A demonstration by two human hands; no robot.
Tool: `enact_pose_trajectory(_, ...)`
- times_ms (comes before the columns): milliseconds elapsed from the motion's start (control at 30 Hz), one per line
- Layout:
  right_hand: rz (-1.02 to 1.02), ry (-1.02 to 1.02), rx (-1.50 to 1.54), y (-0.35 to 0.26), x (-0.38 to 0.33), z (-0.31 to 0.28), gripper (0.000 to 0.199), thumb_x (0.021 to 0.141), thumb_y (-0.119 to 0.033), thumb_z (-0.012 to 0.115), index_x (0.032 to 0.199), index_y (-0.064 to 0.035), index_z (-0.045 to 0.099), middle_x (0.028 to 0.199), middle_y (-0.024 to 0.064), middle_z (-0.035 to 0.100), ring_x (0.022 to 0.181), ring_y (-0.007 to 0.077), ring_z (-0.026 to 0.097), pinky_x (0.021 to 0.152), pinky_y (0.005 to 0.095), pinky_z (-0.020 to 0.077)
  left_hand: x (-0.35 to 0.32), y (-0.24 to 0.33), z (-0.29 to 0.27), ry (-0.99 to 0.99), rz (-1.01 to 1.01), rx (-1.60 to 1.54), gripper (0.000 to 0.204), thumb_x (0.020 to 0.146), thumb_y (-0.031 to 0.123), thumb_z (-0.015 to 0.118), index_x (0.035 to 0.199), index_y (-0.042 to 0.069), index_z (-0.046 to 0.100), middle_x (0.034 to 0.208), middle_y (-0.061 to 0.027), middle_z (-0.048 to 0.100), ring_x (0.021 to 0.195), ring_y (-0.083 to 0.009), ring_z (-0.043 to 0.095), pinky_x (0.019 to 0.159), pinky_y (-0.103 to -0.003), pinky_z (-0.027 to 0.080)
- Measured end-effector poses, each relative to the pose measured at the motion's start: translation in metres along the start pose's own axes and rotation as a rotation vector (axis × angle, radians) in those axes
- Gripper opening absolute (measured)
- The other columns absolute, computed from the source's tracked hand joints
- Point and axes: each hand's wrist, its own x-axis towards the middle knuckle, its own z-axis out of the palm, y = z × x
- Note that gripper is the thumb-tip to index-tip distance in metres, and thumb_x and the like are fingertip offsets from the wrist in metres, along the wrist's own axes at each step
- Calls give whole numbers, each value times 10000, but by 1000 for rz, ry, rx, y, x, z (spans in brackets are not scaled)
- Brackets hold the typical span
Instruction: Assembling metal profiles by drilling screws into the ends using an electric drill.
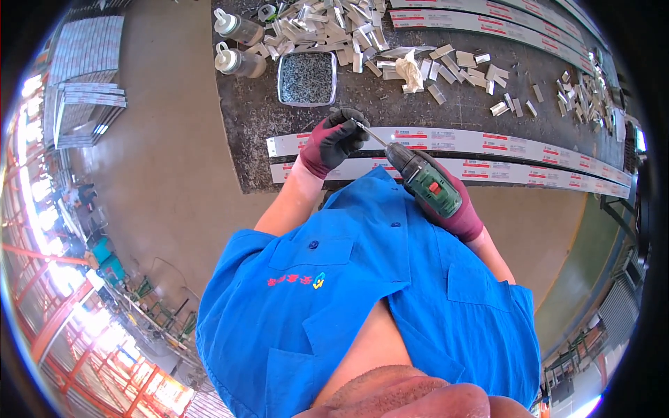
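"Black and maroon showed on the gloves [317, 150]; what was the left hand [339, 141] doing?"

"Its fingers curled at the tip of the bit [373, 135]; I couldn't tell whether they pinched anything."

"Further right?"

"The green drill [431, 184], clasped in the right hand [465, 214], its bit above the pale strips [449, 140]."

"The step?"

"Readying the bit, I judged; the next move called for a steady tip."

Bright blue short-sleeved shirt [376, 230]; dark buttons [313, 244]; chest pockets [296, 258]; red-and-yellow embroidery [318, 281]; maroon gloves [317, 148], black left fingers [348, 113]
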Motion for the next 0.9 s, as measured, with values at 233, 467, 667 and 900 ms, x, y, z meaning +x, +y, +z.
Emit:
enact_pose_trajectory(233,27,1,12,8,5,-4,697,901,11,674,1572,-42,497,1493,176,639,1382,268,612,1174,385,441,5,22,12,53,-22,264,187,1045,149,677,1204,53,694,1126,-83,731,972,-184,703,804,-326,588)
enact_pose_trajectory(467,49,73,24,10,4,-6,657,940,14,679,1569,-44,500,1466,157,658,1340,231,635,1134,372,477,41,31,4,5,-222,350,273,997,85,708,1258,7,682,1098,-102,757,1012,-199,738,870,-319,593)
enact_pose_trajectory(667,120,187,-15,14,-4,-13,617,943,-60,779,1517,-54,553,1268,105,724,1124,167,688,991,344,546,146,23,-80,404,-240,738,354,983,215,736,1290,44,693,1137,-99,774,977,-211,756,866,-321,598)
enact_pose_trajectory(900,174,246,9,19,-21,-18,687,935,-36,793,1567,-59,523,1331,112,734,1187,169,695,1031,344,536,239,15,-85,875,-94,1818,758,791,520,854,1359,74,621,1339,-203,715,1220,-383,702,1010,-497,569)
